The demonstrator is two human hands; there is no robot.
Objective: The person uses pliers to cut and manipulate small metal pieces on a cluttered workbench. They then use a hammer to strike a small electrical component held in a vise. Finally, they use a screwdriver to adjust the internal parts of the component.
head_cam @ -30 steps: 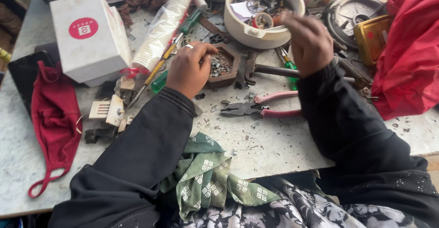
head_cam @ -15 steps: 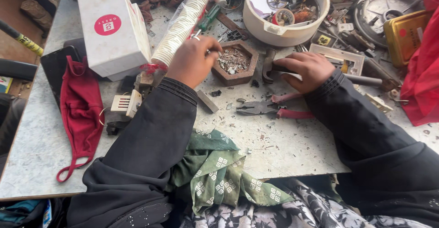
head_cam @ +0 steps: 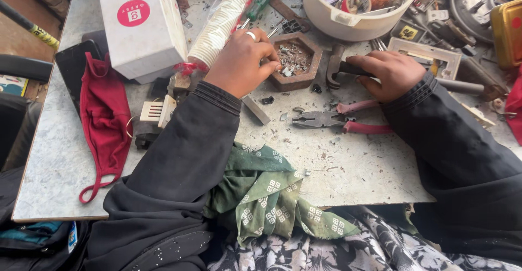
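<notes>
My left hand point(head_cam: 242, 61) rests at the near-left rim of the hexagonal wooden tray point(head_cam: 294, 61), fingers curled in with the tips pinched together just over its edge. Something small may be between them, but the knuckles hide it, so I cannot tell what, if anything, they grip. The tray holds a heap of small metal screws point(head_cam: 293, 58), lying just beyond my fingertips, away from my body.

My right hand point(head_cam: 387, 74) lies to the right of the tray, clenched around the handle of a hammer point(head_cam: 338, 71). The hammer's long axis runs left to right: its dark head points at the tray's right side, almost touching it, and the handle passes under my palm and comes out past my wrist toward the right. The left hand is clearly the nearer one to the screws; the right is closer to the hammer head.

The pink-handled pliers point(head_cam: 340, 120) lie nearer to me than the tray, jaws pointing left, handles partly under my right sleeve. Beyond the tray stands a white bowl point(head_cam: 353, 23) of odds and ends, its contents too jumbled to sort out.
</notes>
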